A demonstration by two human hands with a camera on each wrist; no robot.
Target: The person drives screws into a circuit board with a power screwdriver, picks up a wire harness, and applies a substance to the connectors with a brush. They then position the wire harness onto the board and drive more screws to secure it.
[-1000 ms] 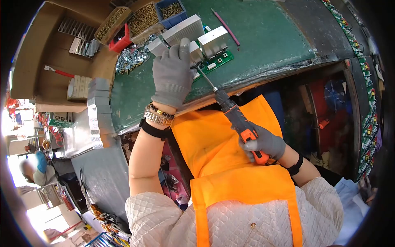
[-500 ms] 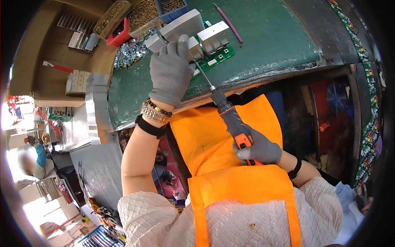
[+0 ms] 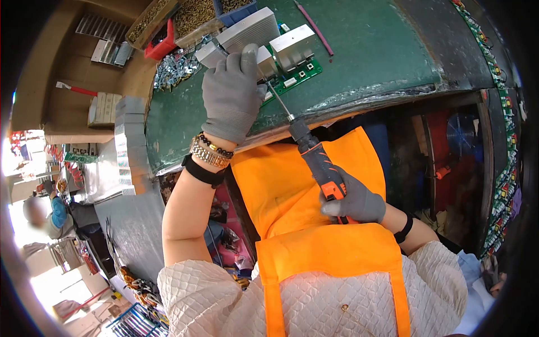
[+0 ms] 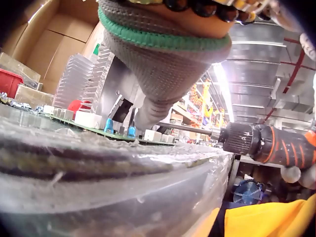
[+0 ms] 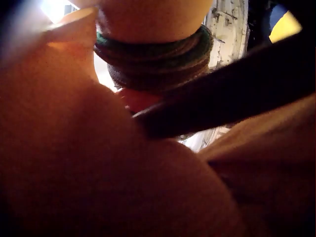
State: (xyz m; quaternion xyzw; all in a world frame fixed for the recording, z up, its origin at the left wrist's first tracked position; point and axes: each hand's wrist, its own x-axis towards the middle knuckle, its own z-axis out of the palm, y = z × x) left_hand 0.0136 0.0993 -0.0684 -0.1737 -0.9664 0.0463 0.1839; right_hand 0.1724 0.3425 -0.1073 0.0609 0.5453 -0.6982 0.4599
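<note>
Hardly shifts from a second ago: keeps left grip (image 3: 231,95) spread flat, pressing a heatsink (image 3: 268,63) on the circuit board (image 3: 303,73) near the tabletop (image 3: 365,50) edge. Keeps right grip (image 3: 356,202) wrapped round the electric screwdriver (image 3: 317,163), bit on the board. Probably mid-fastening, same screw.

There are two hands (image 3: 231,95) (image 3: 359,202), one screwdriver (image 3: 317,162), one board (image 3: 303,73), one red bin (image 3: 159,47) and one pink rod (image 3: 313,28).

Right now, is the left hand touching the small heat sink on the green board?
Touching. Head view: the left hand presses its fingers on the small heat sink on the green board, no gap. The right hand grips the screwdriver.
</note>
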